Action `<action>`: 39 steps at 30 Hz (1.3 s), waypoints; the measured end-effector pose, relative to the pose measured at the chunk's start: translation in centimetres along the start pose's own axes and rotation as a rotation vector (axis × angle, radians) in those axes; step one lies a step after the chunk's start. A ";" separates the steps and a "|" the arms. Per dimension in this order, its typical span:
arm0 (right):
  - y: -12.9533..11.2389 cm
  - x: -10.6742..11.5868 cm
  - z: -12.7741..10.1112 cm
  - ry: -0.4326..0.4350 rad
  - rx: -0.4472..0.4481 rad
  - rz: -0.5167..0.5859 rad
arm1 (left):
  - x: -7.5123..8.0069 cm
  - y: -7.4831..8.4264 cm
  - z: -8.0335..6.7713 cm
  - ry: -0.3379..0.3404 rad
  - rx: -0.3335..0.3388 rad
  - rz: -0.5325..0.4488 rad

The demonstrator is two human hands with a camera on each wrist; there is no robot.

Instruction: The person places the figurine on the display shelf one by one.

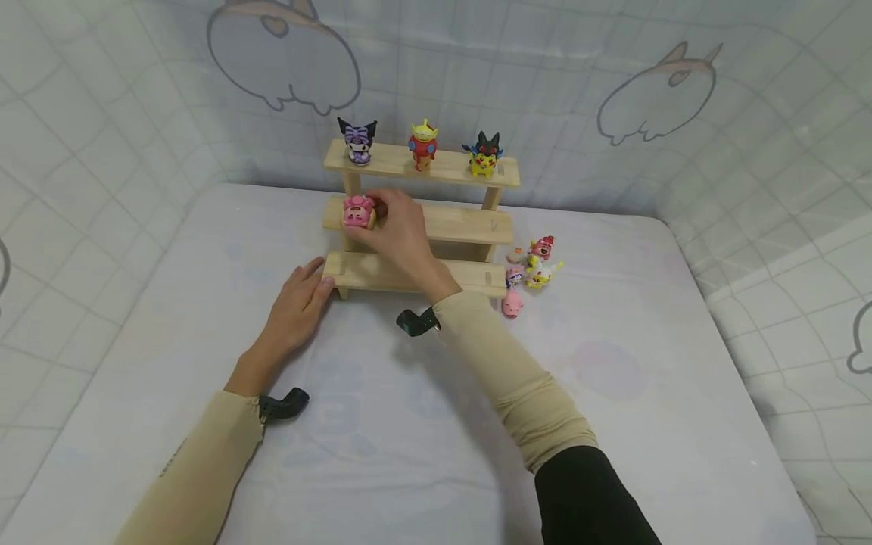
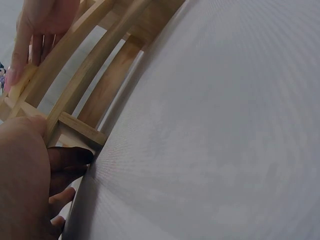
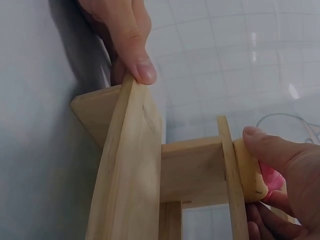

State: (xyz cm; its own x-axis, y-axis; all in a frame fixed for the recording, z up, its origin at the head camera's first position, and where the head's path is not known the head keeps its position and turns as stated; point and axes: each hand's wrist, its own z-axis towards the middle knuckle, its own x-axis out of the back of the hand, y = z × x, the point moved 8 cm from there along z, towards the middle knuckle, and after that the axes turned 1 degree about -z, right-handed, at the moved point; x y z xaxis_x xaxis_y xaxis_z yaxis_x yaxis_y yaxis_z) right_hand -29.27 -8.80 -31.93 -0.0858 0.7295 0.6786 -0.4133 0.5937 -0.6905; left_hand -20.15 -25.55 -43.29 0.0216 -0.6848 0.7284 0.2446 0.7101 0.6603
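Observation:
A three-tier wooden display stand (image 1: 436, 269) stands on the table. At the left end of its middle shelf, my right hand (image 1: 403, 233) pinches a pink figurine (image 1: 357, 211). In the right wrist view, the figurine's yellowish base (image 3: 248, 170) touches the shelf, thumb and fingers on either side of it. My left hand (image 1: 294, 309) grips the left end of the bottom shelf. Its thumb (image 3: 145, 71) presses on the board, with the other fingers lower at the side. On the top shelf are a purple-and-black figurine (image 1: 358, 142), a red-and-yellow alien figurine (image 1: 423, 145) and a yellow figurine with a black hood (image 1: 484, 155).
Right of the stand, several small figurines cluster on the table: a red-capped one (image 1: 542, 247), a yellow-and-white one (image 1: 539, 275), a purple one (image 1: 514, 276) and a pink pig (image 1: 512, 304) among them. A patterned curtain (image 1: 450, 68) hangs behind the white table (image 1: 381, 446).

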 end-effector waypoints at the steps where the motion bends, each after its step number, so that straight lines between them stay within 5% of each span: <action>1: 0.0 0.0 0.1 0.002 0.000 0.000 | 0.0 0.0 0.0 0.000 0.002 0.001; 21: 0.4 -0.2 0.0 0.039 -0.006 0.032 | 0.2 0.1 -0.2 -0.011 0.029 0.002; 39: 4.3 5.2 -6.8 0.390 0.106 0.323 | 0.0 -0.1 0.0 -0.008 0.035 0.023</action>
State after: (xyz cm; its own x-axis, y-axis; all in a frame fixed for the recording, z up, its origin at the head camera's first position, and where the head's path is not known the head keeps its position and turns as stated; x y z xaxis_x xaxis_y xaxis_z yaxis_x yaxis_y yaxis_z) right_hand -25.39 -0.12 -33.09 0.1115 0.9544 0.2769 -0.5127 0.2940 -0.8067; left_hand -20.16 -25.67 -43.35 0.0195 -0.6668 0.7450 0.2096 0.7313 0.6490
